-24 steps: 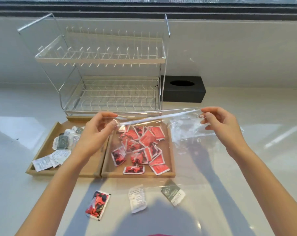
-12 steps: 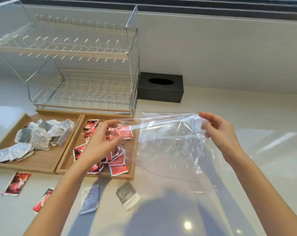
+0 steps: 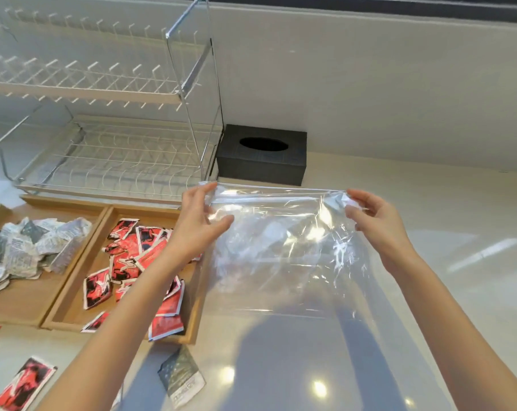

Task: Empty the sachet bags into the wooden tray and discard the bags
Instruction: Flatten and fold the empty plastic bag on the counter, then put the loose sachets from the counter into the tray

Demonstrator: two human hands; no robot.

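A clear, empty plastic bag [image 3: 283, 250] hangs stretched in the air over the counter, to the right of the wooden tray [image 3: 73, 289]. My left hand [image 3: 196, 226] pinches its top left corner and my right hand [image 3: 375, 223] pinches its top right corner. The tray has two compartments: the right one holds several red sachets [image 3: 132, 256], the left one several white and grey sachets [image 3: 29, 247]. My left forearm hides part of the red pile.
Loose sachets lie on the white counter in front of the tray: a red one [image 3: 24, 381] and a grey one [image 3: 181, 376]. A two-tier dish rack [image 3: 109, 114] stands behind the tray, a black tissue box [image 3: 261, 154] to its right against the wall.
Both hands have carried the bag to the right, off the red compartment and away from the tray. The view has turned right and closer, so the tray now sits at the left.
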